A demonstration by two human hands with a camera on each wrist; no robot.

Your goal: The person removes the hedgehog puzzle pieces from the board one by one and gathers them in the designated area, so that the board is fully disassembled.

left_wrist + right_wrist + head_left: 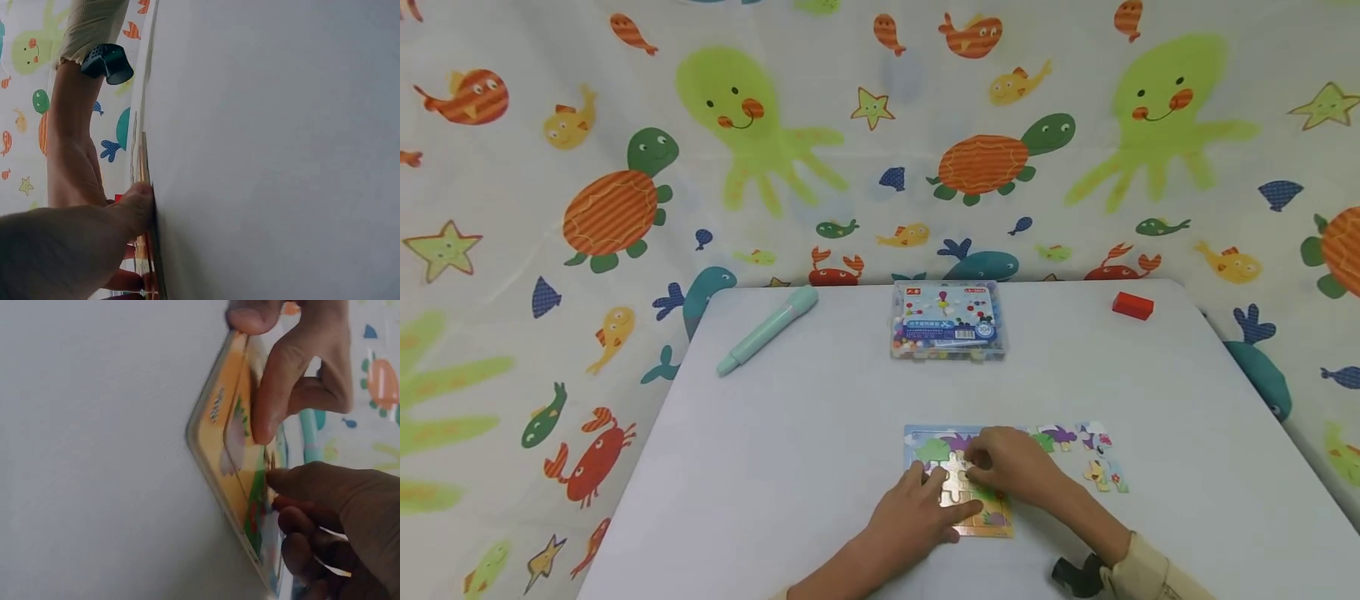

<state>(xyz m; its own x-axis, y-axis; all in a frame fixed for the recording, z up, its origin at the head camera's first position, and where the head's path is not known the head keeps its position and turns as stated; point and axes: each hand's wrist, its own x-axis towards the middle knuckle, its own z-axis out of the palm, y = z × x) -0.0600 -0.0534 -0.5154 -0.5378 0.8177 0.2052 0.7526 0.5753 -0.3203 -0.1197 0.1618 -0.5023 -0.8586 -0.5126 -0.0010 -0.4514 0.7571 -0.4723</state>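
Observation:
A flat jigsaw puzzle board (917, 435) lies near the table's front, partly filled, with bare tray showing in its middle. My left hand (913, 510) rests on its lower left with fingers spread, the thumb reaching across the board. The right hand (1018, 467) is bent over the board's upper right, thumb and forefinger pinching a puzzle piece that the fingers mostly hide. In the right wrist view, its fingertips are right at the surface of the puzzle (240, 469), close to the left hand (281, 381). Several loose puzzle pieces (1097, 475) lie right of the board.
At the back of the white table (790, 433) stands a clear plastic box (947, 321) of colourful beads. A mint-green stick-shaped thing (767, 331) lies back left, a small red block (1132, 306) back right. Behind hangs a sea-animal cloth (880, 150). A black device (1078, 577) sits at the right wrist.

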